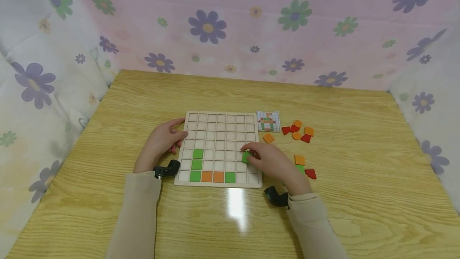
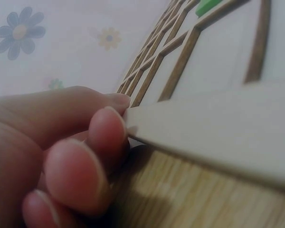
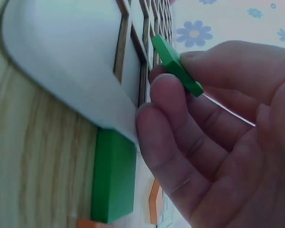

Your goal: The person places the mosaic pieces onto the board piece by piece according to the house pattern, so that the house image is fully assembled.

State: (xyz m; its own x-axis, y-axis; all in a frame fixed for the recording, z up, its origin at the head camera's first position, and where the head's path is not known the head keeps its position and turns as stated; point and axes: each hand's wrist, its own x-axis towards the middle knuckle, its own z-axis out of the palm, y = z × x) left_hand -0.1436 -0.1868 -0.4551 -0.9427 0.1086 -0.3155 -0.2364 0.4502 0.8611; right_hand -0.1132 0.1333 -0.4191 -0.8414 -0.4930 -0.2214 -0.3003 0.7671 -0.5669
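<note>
My left hand (image 1: pixel 163 139) holds the left rim of a light wooden grid board (image 1: pixel 216 188); in the left wrist view the thumb and forefinger meet at the rim (image 2: pixel 218 137). Over the board's right part, my right hand (image 1: pixel 267 159) pinches a green square tile (image 1: pixel 246 156) between thumb and fingertips. That tile (image 3: pixel 175 64) is tilted in the right wrist view. In the front row lie a green tile (image 1: pixel 195 176), two orange tiles (image 1: pixel 212 176) and another green tile (image 1: pixel 230 177). Two more green tiles (image 1: pixel 197 159) run up the second column.
A small pattern card (image 1: pixel 268 128) lies at the board's far right corner. Loose orange squares (image 1: pixel 268 138), orange rounds (image 1: pixel 297 124) and red pieces (image 1: pixel 306 138) are scattered beyond it. Nearer, an orange square (image 1: pixel 300 160), a green tile (image 3: pixel 114 175) and a red piece (image 1: pixel 310 174) lie together.
</note>
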